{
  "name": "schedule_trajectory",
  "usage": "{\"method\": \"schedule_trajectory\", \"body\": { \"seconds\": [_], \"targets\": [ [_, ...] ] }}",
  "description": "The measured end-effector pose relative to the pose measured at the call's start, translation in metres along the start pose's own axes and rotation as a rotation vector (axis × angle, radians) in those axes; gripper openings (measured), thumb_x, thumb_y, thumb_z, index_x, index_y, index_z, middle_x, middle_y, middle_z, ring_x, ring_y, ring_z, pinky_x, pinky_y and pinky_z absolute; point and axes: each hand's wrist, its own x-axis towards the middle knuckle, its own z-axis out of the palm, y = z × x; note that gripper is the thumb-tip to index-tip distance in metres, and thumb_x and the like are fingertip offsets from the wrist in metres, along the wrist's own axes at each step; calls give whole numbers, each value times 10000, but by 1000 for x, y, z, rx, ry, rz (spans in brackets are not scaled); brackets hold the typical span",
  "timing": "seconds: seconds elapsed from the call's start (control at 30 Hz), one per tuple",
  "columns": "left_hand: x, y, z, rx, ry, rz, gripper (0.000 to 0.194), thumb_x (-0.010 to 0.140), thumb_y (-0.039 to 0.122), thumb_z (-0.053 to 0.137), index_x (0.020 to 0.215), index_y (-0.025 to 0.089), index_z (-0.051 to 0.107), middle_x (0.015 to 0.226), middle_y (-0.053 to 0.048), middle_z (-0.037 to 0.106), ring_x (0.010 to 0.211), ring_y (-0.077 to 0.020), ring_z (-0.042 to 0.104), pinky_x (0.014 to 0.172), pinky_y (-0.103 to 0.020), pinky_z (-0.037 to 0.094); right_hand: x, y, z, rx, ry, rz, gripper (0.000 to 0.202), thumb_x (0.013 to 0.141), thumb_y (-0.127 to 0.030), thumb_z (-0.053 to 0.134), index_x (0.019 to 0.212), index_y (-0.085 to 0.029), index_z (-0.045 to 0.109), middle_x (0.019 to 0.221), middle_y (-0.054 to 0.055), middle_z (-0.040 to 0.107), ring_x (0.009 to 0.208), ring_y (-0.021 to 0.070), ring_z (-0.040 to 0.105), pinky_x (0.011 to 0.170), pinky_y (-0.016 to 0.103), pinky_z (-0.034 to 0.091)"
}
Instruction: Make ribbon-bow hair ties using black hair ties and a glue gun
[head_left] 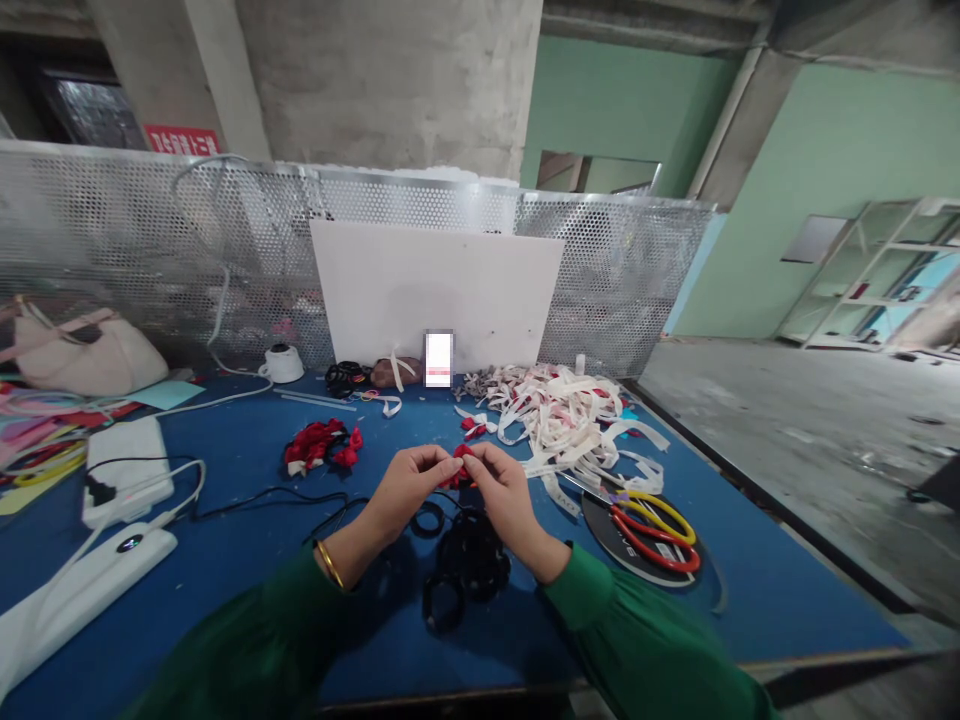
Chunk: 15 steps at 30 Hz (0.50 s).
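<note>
Over the middle of the blue table, my left hand (411, 487) and my right hand (506, 495) meet at the fingertips. Both pinch a small red fabric piece (459, 468), perhaps a bow; the fingers hide much of it. Below them lies a heap of black bands (472, 555), some ring-shaped. A pile of red fabric pieces (319, 446) sits to the left of my hands. Just beyond my right hand is a small red and white piece (475, 425), beside a large tangle of white ribbon strips (562, 410).
Scissors with red and yellow handles (660, 540) rest on a round black disc (600, 525) at right. On the left are a power strip (90, 600), a white box (129, 470), cables and a handbag (86, 350). A lit phone (439, 358) leans on a white board (439, 285).
</note>
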Motion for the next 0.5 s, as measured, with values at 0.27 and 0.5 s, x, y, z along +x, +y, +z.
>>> {"method": "schedule_trajectory", "body": {
  "seconds": [0.27,0.5],
  "targets": [
    [1,-2,-1,36,27,-41,395,767,504,721,627,150,614,583,33,481,572,-98,352,550,-243,268,2,6,-1,-36,-41,15,265,866,-461,621,822,-207,684,754,12,671,715,171,595,685,303,477],
    [0,-5,1,-4,77,-84,414,786,520,721,634,153,604,580,35,473,574,-95,370,561,-240,270,86,-41,-116,-538,385,241,375,944,-373,623,1191,-92,646,963,143,745,807,220,709,734,375,583]
  ]
}}
